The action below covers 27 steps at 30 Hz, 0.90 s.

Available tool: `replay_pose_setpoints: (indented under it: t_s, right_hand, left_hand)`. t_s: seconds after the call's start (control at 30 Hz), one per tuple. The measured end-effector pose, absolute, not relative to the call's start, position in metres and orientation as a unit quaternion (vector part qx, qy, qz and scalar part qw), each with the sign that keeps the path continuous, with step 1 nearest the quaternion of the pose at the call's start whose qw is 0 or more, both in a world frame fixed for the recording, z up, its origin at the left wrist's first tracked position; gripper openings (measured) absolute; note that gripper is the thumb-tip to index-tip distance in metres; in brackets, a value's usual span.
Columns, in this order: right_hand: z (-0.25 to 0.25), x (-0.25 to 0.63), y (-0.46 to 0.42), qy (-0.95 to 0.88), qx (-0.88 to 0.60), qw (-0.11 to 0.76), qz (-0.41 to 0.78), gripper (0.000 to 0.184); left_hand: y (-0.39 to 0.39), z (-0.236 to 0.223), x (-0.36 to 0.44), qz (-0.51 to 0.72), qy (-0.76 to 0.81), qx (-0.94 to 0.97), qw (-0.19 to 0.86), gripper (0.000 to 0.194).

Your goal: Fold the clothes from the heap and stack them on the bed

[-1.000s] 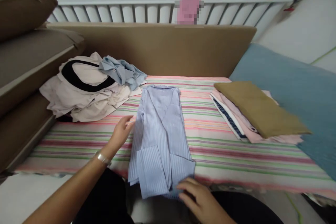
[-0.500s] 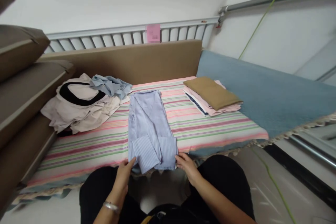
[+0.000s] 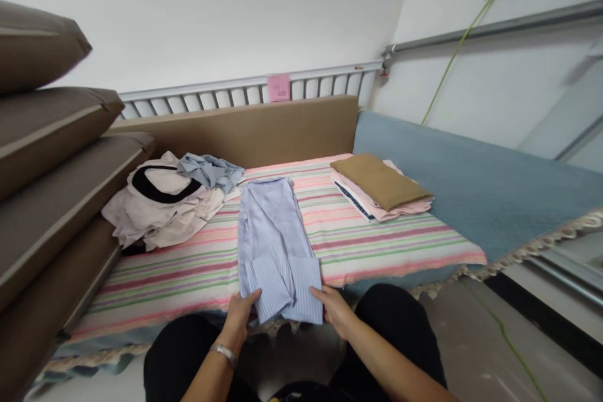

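Note:
A blue striped shirt lies lengthwise on the striped cloth, folded narrow, with its sleeves laid over the lower part. Its near end hangs slightly past the bed's front edge. My left hand grips the shirt's lower left edge, thumb on top and fingers beneath. On the opposite side, my right hand pinches the lower right edge by the sleeve, its fingers partly hidden under the fabric.
A crumpled heap of pale clothes with a light blue garment lies left. At right sits a folded stack topped by a brown garment. Brown cushions pile up at far left. A radiator runs behind a brown backrest.
Both hands have closed further onto the shirt's lower edges, thumbs now over the fabric. The camera view has tilted up and shifted a little left.

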State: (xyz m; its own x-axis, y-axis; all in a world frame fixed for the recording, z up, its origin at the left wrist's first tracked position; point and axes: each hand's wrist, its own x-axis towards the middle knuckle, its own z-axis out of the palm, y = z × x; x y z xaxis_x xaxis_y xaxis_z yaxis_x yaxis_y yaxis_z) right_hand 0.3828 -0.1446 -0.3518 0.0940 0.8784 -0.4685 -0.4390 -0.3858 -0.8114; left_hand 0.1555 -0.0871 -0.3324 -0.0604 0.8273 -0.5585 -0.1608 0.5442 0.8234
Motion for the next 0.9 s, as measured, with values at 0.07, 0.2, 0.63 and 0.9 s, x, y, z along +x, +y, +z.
replay_pose_setpoints:
  t_s: [0.07, 0.2, 0.63, 0.9]
  right_hand:
    - [-0.353, 0.383, -0.142, -0.221, -0.525, 0.517, 0.639, 0.040]
    - [-0.343, 0.388, -0.141, -0.259, -0.513, 0.522, 0.630, 0.040]
    - [-0.276, 0.401, -0.171, -0.281, -0.487, 0.493, 0.664, 0.029]
    - [-0.250, 0.410, -0.239, -0.213, -0.538, 0.437, 0.688, 0.028]
  left_hand:
    - [-0.087, -0.332, 0.156, 0.396, 0.611, 0.273, 0.629, 0.035]
    - [-0.085, -0.333, 0.157, 0.407, 0.579, 0.251, 0.660, 0.032]
    - [-0.124, -0.285, 0.165, 0.390, 0.536, 0.286, 0.692, 0.038]
    - [-0.182, -0.294, 0.154, 0.338, 0.527, 0.261, 0.735, 0.048]
